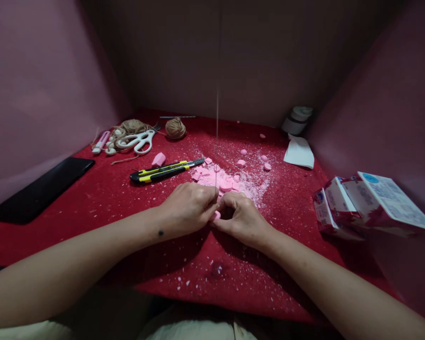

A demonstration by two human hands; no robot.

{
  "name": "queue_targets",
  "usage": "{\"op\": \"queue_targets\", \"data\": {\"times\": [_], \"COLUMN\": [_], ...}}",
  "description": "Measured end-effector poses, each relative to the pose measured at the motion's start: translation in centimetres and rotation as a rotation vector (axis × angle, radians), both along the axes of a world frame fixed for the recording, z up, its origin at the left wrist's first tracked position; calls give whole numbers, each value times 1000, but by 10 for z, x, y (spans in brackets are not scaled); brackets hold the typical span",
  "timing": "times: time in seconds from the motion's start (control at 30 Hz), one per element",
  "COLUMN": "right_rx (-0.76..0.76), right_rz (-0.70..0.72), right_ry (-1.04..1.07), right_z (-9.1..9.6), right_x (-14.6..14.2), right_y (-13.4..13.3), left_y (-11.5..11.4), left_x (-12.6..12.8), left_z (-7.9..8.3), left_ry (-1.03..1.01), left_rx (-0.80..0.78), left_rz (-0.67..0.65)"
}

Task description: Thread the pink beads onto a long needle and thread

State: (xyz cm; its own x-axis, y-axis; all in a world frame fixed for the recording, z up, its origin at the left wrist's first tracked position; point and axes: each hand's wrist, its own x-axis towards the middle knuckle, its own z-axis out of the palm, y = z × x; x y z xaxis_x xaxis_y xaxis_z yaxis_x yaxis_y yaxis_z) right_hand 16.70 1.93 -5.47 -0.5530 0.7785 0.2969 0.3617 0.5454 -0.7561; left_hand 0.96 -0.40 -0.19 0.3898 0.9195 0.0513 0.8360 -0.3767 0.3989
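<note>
My left hand (191, 205) is closed, its thumb and fingers pinched together near the middle of the red cloth. A thin, straight rod or wire (217, 127) rises upright from its fingertips. Touching it, my right hand (246, 219) pinches a small pink piece (216, 216) that looks like soap, partly hidden by the fingers. Just beyond both hands lies a pile of pink shavings and chips (212, 177). A yellow-and-black utility knife (163, 171) rests left of the pile with its blade out, and a larger pink chunk (158, 159) sits behind it.
White-handled scissors (138, 140), a twine ball (175, 128), loose twine (132, 126) and a pink cutter (101, 142) lie at the back left. A black phone (44, 189) is left. On the right are red-and-white boxes (350, 200), white paper (299, 152) and a white roll (297, 120).
</note>
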Motion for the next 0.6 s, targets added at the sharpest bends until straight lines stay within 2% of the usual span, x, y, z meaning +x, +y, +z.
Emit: {"op": "queue_targets", "data": {"times": [0.17, 0.47, 0.6], "right_rx": [7, 12, 13], "right_rz": [10, -1, 5], "right_ry": [0, -2, 16], "right_z": [0, 1, 0], "right_x": [0, 0, 1], "right_y": [1, -1, 0], "left_y": [-2, 1, -1], "left_x": [3, 1, 2], "left_z": [4, -4, 0], "left_ry": [-54, -30, -66], "left_rx": [-73, 14, -53], "left_rz": [-45, -1, -33]}}
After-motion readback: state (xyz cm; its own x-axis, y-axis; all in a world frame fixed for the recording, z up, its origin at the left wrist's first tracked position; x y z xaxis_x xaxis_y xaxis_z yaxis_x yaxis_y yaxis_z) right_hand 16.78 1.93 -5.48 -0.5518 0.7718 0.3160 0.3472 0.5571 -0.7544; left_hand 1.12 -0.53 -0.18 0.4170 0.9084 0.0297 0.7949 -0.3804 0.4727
